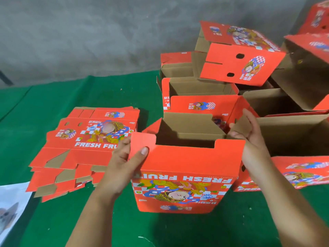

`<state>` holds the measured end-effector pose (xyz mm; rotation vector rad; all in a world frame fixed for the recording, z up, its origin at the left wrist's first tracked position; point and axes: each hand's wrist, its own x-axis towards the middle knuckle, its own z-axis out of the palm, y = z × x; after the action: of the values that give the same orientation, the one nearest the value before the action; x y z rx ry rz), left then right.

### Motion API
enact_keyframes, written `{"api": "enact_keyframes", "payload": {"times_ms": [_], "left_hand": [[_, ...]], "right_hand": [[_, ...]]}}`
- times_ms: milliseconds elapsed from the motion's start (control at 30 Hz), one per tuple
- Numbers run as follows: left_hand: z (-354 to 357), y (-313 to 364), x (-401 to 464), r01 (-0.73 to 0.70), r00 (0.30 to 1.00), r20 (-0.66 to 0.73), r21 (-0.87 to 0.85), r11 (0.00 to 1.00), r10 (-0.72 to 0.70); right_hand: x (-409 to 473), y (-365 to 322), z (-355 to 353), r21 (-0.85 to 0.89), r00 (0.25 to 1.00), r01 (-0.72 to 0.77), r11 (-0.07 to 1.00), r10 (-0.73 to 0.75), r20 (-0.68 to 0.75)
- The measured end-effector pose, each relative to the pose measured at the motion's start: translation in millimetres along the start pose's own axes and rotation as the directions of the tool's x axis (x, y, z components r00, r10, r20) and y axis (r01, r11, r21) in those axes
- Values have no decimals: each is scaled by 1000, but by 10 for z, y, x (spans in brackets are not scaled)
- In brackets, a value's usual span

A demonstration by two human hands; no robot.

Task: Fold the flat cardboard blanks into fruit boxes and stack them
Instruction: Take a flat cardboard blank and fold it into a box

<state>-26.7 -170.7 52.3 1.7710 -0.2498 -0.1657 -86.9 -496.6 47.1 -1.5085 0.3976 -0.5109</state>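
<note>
A half-folded red fruit box [183, 168] stands upright before me on the green cloth, its brown inside open at the top and "FRESH FRUIT" printed upside down on the near wall. My left hand [121, 163] grips its left corner, thumb pressed on the near flap. My right hand [249, 138] holds the right side flap, fingers curled over its edge. A pile of flat red blanks [85, 145] lies to the left.
Folded red boxes [236, 57] are heaped behind and to the right, some open, some tipped on their sides. Another printed box [293, 173] lies at my right. A grey wall [89, 32] rises behind. A white printed sheet [10, 207] sits at the lower left.
</note>
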Motion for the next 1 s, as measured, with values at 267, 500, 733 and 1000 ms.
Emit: {"api": "enact_keyframes", "payload": {"times_ms": [267,500,733,1000], "left_hand": [[-380,169,61,102,974,129,481,871,-185],[219,-84,48,245,899,-437,554,796,28],[154,-99,148,152,938,-314,757,635,149],[36,-207,69,-135,915,-196,677,724,353]], "right_hand": [[5,-25,232,-104,998,-14,994,20,59],[-13,-3,305,-243,996,25,970,-44,-74],[-259,149,525,-586,915,398,706,-349,202],[-276,108,578,-623,892,452,638,-311,329]]}}
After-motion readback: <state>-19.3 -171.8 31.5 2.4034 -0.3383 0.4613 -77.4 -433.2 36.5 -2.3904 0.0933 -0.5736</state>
